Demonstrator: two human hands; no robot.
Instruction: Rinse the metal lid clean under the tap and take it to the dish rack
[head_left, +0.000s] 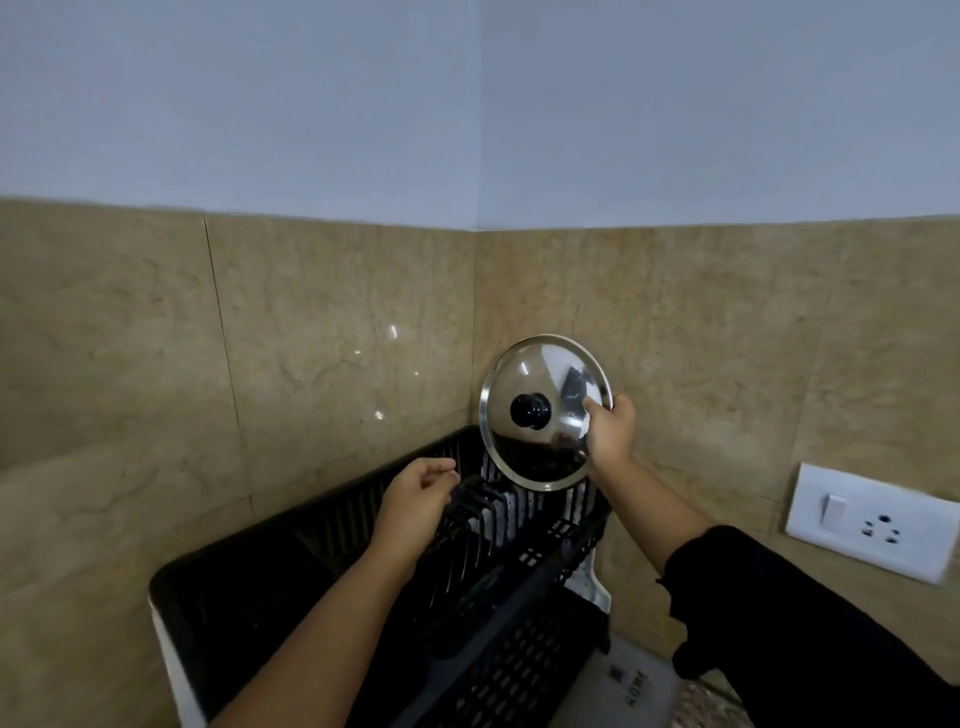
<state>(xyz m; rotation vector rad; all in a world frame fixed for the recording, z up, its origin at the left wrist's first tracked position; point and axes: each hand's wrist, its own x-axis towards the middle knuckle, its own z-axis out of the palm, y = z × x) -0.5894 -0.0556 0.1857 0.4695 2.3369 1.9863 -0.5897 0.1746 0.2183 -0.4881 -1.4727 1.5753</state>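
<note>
So the black dish rack (322, 582) fills the corner, some blurry writing at 5 o'clock I can't read. Right hand (610, 436) pinches the metal lid (540, 415) upright by its 3 o'clock rim above the rack; left hand (415, 499) hovers loosely curled, empty.

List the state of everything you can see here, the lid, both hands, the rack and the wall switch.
metal lid: held upright by its rim over the rack, knob facing the camera
right hand: gripping the lid's edge
left hand: loosely curled, holding nothing, over the rack
dish rack: black, in the corner, slots look unfilled
wall switch: position unclear
</note>
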